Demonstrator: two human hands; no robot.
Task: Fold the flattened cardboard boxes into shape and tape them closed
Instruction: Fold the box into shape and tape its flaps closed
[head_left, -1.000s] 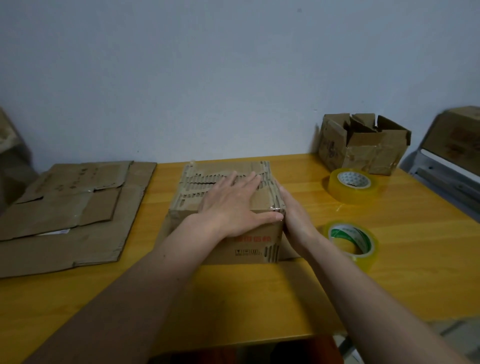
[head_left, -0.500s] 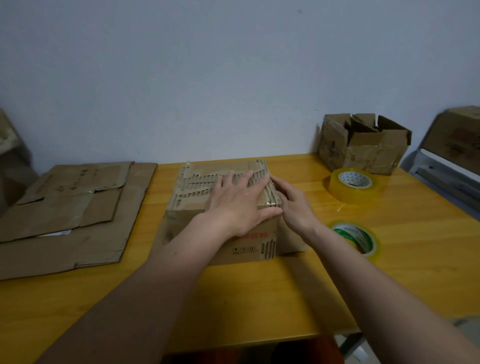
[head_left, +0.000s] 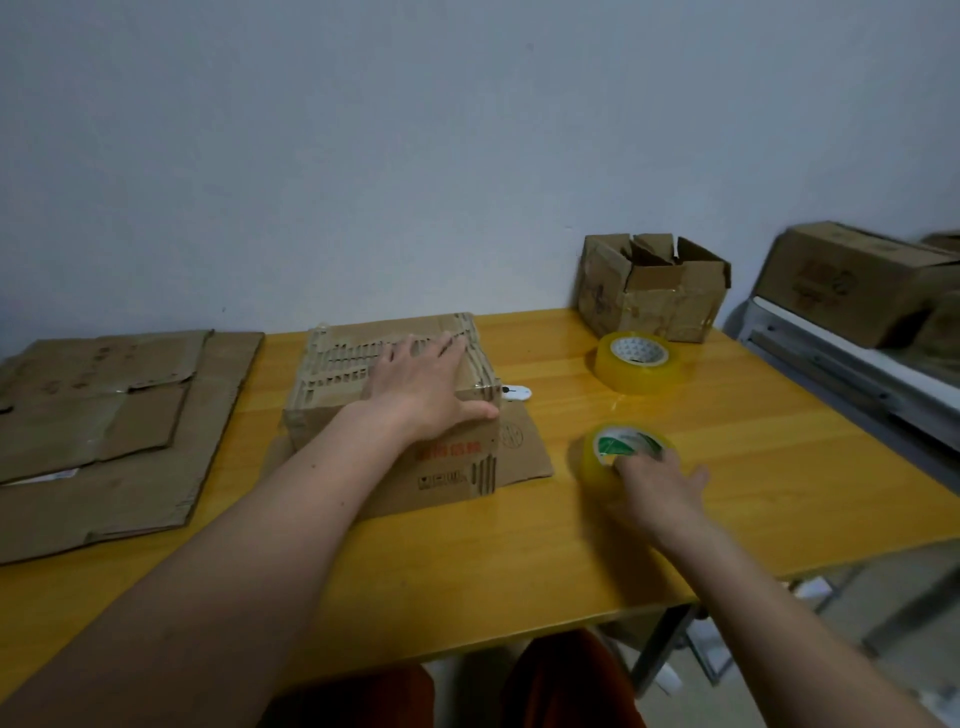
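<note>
A folded cardboard box (head_left: 405, 473) stands on the yellow table (head_left: 779, 447), its top covered in torn strips. My left hand (head_left: 421, 384) lies flat on that top, thumb over the front right corner. One side flap (head_left: 524, 452) lies spread on the table to the box's right. Further right, my right hand (head_left: 657, 483), blurred by motion, touches the near rim of a clear tape roll with a green core (head_left: 613, 441), its thumb sticking out to the right. A stack of flattened boxes (head_left: 104, 415) lies at the left.
A second clear tape roll (head_left: 639, 361) sits behind the first. A small white object (head_left: 514, 393) lies beside the box's right corner. An open worn box (head_left: 654, 291) stands at the back right. Off the table's right edge, another box (head_left: 852, 280) rests on a white unit.
My right hand left the box's right side and moved right and toward me onto the green-core tape roll. The side flap dropped flat. My left hand stayed on the box top.
</note>
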